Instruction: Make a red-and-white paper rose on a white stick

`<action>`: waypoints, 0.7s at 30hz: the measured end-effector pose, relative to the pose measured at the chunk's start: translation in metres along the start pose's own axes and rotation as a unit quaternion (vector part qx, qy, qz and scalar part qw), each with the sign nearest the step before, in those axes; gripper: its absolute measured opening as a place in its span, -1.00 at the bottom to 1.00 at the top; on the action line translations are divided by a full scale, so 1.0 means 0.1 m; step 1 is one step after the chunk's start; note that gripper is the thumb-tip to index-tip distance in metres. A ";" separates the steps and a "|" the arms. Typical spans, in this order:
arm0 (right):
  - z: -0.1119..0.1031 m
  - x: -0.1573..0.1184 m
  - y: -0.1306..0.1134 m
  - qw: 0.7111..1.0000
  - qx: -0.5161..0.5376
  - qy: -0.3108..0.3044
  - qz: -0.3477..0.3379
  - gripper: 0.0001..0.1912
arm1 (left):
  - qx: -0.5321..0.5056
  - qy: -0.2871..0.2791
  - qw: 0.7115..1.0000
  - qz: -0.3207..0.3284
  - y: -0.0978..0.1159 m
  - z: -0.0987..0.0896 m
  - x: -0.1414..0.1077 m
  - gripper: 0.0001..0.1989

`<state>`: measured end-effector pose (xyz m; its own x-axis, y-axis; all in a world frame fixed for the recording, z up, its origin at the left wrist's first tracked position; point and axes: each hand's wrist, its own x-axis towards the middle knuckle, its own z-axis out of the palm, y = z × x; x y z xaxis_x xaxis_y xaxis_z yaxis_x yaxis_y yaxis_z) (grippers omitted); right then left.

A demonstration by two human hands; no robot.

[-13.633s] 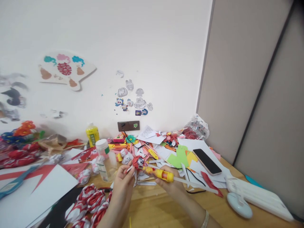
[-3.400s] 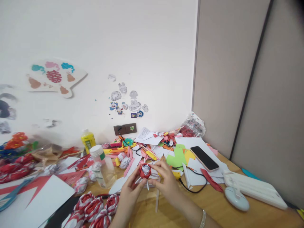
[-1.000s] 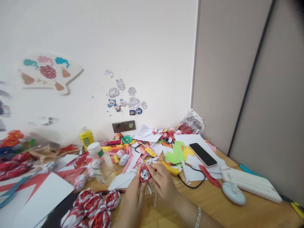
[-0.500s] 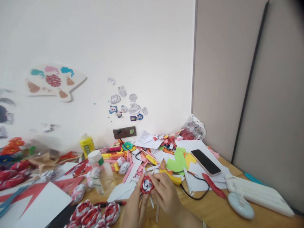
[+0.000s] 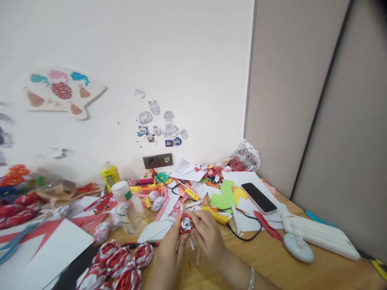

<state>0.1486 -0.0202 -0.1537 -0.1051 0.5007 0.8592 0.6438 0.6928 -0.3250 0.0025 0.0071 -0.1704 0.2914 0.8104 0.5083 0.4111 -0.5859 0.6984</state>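
Between my two hands is a red and white paper rose (image 5: 186, 224), its open top facing up. My left hand (image 5: 171, 245) grips it from the left, thumb and fingers pressed to its side. From the right, my right hand (image 5: 208, 233) pinches its edge with thumb and bent fingers. A thin white strip or stem (image 5: 191, 243) pokes out below the flower; its lower part is hard to make out. Several finished red and white paper roses (image 5: 119, 261) lie to the left of my left hand.
Behind my hands lie a yellow hot glue gun (image 5: 215, 214) with a black cord, green paper (image 5: 224, 195) and a phone (image 5: 259, 197). Clear plastic jar (image 5: 128, 213) and yellow bottle (image 5: 110, 176) stand left. A white lamp (image 5: 320, 235) lies right; blue scissors (image 5: 18, 241) and white paper lie far left.
The view has tilted down slightly, so more of the roses at the lower left and a bracelet on my right wrist show. Both hands keep hold of the paper rose.
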 end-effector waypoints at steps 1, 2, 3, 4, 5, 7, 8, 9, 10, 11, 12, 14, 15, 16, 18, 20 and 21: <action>0.01 0.00 0.00 1.000 0.001 0.000 0.001 -0.54 | -0.008 0.003 1.000 -0.003 0.00 0.01 0.00 -0.48; 0.01 0.01 0.01 1.000 0.005 -0.001 0.002 -0.53 | -0.018 0.006 1.000 -0.008 0.01 0.02 0.00 -0.49; 0.01 0.01 0.01 1.000 0.011 -0.004 0.006 -0.53 | -0.031 0.010 0.999 -0.015 0.01 0.03 0.00 -0.50; 0.01 0.02 0.02 1.000 0.023 -0.008 0.013 -0.54 | -0.046 0.017 0.998 -0.026 0.02 0.04 0.00 -0.50; 0.01 0.02 0.03 0.999 0.039 -0.012 0.026 -0.54 | -0.064 0.024 0.997 -0.038 0.03 0.04 0.01 -0.49; 0.00 0.04 0.05 0.994 0.081 -0.009 0.078 -0.56 | -0.101 0.042 0.992 -0.060 0.04 0.04 0.04 -0.48; 0.00 0.04 0.06 0.988 0.104 -0.001 0.116 -0.56 | -0.121 0.055 0.989 -0.071 0.04 0.04 0.06 -0.47; 0.01 0.04 0.07 0.979 0.127 0.009 0.160 -0.57 | -0.144 0.070 0.984 -0.081 0.04 0.03 0.09 -0.47; 0.03 0.04 0.07 0.966 0.152 0.020 0.207 -0.59 | -0.169 0.085 0.978 -0.092 0.04 0.03 0.11 -0.46; 0.05 0.03 0.08 0.951 0.179 0.025 0.250 -0.62 | -0.194 0.103 0.970 -0.102 0.03 0.02 0.13 -0.45; 0.08 0.02 0.09 0.935 0.207 0.021 0.287 -0.65 | -0.219 0.121 0.962 -0.111 0.03 0.02 0.15 -0.43; 0.16 0.00 0.10 0.906 0.259 -0.013 0.334 -0.71 | -0.259 0.139 0.948 -0.125 0.01 0.03 0.17 -0.39; 0.19 0.00 0.10 0.897 0.275 -0.030 0.345 -0.74 | -0.273 0.138 0.943 -0.128 0.00 0.04 0.17 -0.38; 0.22 -0.01 0.11 0.891 0.288 -0.037 0.350 -0.75 | -0.285 0.133 0.940 -0.131 -0.01 0.05 0.17 -0.37; 0.24 -0.01 0.13 0.883 0.305 -0.025 0.355 -0.76 | -0.303 0.115 0.937 -0.132 -0.01 0.10 0.16 -0.37; 0.22 0.01 0.17 0.881 0.306 0.006 0.362 -0.76 | -0.305 0.096 0.938 -0.135 0.00 0.13 0.15 -0.38; 0.20 0.02 0.19 0.881 0.299 0.022 0.365 -0.75 | -0.300 0.081 0.940 -0.143 0.01 0.14 0.15 -0.39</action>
<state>0.1460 0.0045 -0.1660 0.2093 0.9149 0.3452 0.0119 0.3506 -0.9365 0.0191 0.0182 -0.1691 0.0872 0.9522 0.2927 -0.1219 -0.2814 0.9518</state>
